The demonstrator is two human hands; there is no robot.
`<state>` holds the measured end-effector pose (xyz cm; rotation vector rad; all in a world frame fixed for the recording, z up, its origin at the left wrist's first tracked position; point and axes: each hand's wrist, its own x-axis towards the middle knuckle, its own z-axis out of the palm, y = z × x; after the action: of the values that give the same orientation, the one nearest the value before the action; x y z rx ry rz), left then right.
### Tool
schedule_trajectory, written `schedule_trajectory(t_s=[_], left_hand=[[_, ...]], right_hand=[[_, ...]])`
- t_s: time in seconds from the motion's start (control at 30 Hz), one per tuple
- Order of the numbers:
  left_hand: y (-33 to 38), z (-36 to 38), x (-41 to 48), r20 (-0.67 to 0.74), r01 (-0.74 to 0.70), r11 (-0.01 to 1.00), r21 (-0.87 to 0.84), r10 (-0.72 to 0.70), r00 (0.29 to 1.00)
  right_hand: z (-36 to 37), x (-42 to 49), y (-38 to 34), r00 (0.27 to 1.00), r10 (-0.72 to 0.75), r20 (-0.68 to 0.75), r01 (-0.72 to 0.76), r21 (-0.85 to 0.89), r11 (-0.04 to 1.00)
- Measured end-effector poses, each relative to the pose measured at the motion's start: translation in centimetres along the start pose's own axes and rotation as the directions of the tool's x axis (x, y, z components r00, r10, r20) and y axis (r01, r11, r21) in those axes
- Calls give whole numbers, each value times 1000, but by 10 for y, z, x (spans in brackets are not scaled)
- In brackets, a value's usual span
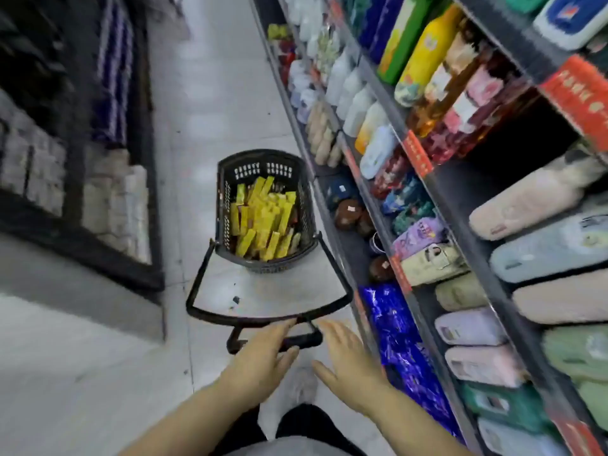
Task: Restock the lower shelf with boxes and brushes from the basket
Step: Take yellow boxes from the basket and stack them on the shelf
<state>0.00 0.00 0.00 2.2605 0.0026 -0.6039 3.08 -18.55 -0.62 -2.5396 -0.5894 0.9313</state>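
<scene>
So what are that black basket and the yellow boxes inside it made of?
The basket looks like moulded black plastic, matte, judging by the slotted walls. The yellow boxes are probably printed cardboard, slightly glossy, with flat faces and straight edges; blur leaves that open.

Pale floor (210, 103), black basket (260, 153) (standing upright)

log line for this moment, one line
basket: on floor, yellow boxes inside | left hand: on handle, fingers straight | right hand: open, beside handle
</scene>
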Motion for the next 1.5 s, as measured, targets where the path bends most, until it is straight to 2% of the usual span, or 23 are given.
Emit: schedule_trajectory(t_s=[0.1,0.17,0.33,0.57,0.73,0.83,1.07,1.17,1.3,1.5], left_hand=[[-24,14,5,5,24,991,135,-25,1000],[-35,17,6,-10,36,993,116,-35,999],[-51,13,13,20,105,957,269,-115,993],[-46,-4,37,95,36,895,444,-87,992],[-46,-14,72,129,-26,872,489,-43,991],[-49,-29,106,122,-62,870,490,2,993],[-56,-105,215,65,-119,879,461,100,993],[-55,-159,261,46,-124,880,459,116,992],[-53,-225,315,21,-132,894,429,136,990],[-53,-296,396,0,-81,920,384,88,996]], right_hand=[[9,29,-6,988,-121,92,128,-73,989],[16,44,-11,977,-167,131,176,-62,982],[23,64,-7,969,-128,212,156,-122,980],[-13,78,9,940,-242,241,299,-243,923],[-45,104,22,918,-311,248,372,-261,891],[-66,134,30,919,-299,256,363,-256,896],[-143,241,29,951,-206,232,240,-128,962],[-184,293,10,969,-152,196,183,-154,971],[-232,359,-7,975,-161,153,191,-207,959],[-292,449,-9,965,-234,119,260,-292,921]])
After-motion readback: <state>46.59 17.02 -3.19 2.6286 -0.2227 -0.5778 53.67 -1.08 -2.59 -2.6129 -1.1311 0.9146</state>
